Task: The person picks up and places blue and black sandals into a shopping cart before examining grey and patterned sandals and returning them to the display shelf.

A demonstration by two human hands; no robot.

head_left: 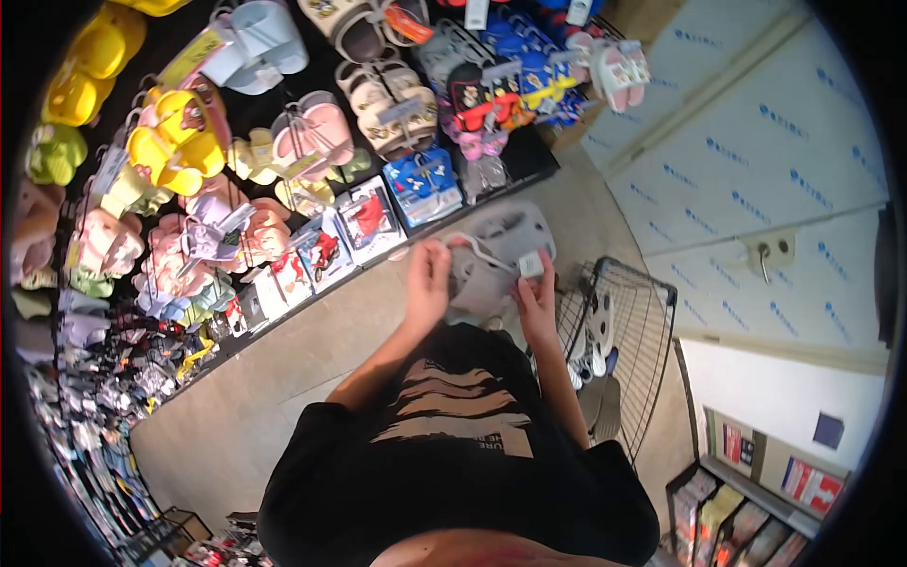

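Observation:
A pair of pale grey slippers [505, 236] hangs between my two hands, in front of my black shirt. My left hand [429, 279] is closed on the light hanger loop at the slippers' left side. With fingers and thumb, my right hand [537, 300] pinches a small white tag [531, 265] at the slippers' right edge. The slippers are slightly blurred, and part of the lower one is shaded.
Racks of colourful slippers [312, 132] fill the upper left. Packaged items [368, 219] line the shelf's front edge. A wire basket [638, 326] with shoes stands at my right, below panelled doors [756, 142]. Another shelf [737, 510] is at the lower right.

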